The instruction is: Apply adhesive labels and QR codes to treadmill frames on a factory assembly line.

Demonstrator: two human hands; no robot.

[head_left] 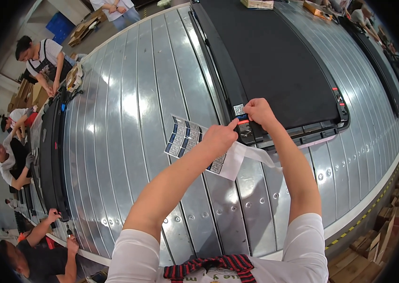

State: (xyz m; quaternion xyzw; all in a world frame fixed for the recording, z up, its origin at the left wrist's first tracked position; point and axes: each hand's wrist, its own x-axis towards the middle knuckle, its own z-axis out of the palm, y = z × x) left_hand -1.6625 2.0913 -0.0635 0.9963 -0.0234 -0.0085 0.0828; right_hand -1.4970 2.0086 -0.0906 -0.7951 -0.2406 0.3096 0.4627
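Observation:
A flat black treadmill (pixel 279 56) with a wide belt lies on the metal surface before me. On its near left corner sits a small sticker (pixel 239 109) with a black-and-white code and a blue strip; an orange-topped warning label (pixel 244 127) is just below. My left hand (pixel 220 139) holds a sheet of similar stickers (pixel 185 136), its index finger stretched out to the sticker's lower edge. From the sheet a curled white backing strip (pixel 261 155) trails to the right. My right hand (pixel 260 113) is closed, fingertips pinched at the sticker's right edge.
The ribbed metal table (pixel 114 155) spreads around the treadmill. Along the left edge, several people work at another long black unit (pixel 52 151). More black units (pixel 374 66) lie at the far right. Cardboard (pixel 364 254) is stacked beyond the right edge.

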